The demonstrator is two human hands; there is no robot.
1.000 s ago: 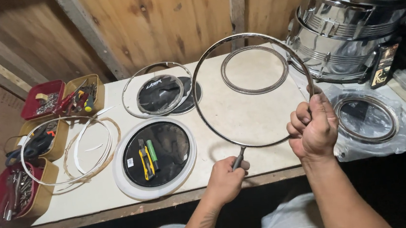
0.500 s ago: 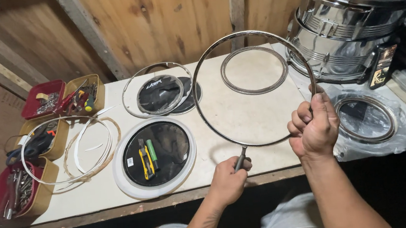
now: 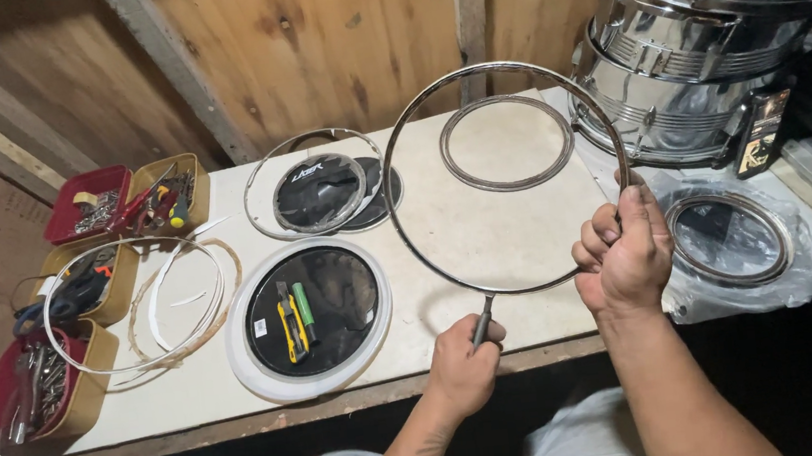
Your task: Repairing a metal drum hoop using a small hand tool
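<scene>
Chrome drum hoop (image 3: 399,158) held tilted above the tabletop (image 3: 527,235): right hand (image 3: 626,260) fingers wrapped on its rim, left hand (image 3: 460,358) fingers curled round a tool at bottom edge; looks stiff, light, slick—grip rim.

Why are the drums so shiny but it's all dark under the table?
In the head view, light from above bounces off the chrome drum shells as bright glare streaks, and glints along the metal hoop held by the right hand and left hand. The worktable is evenly lit and sharp, while its top blocks the light, leaving the space below nearly black.
</scene>
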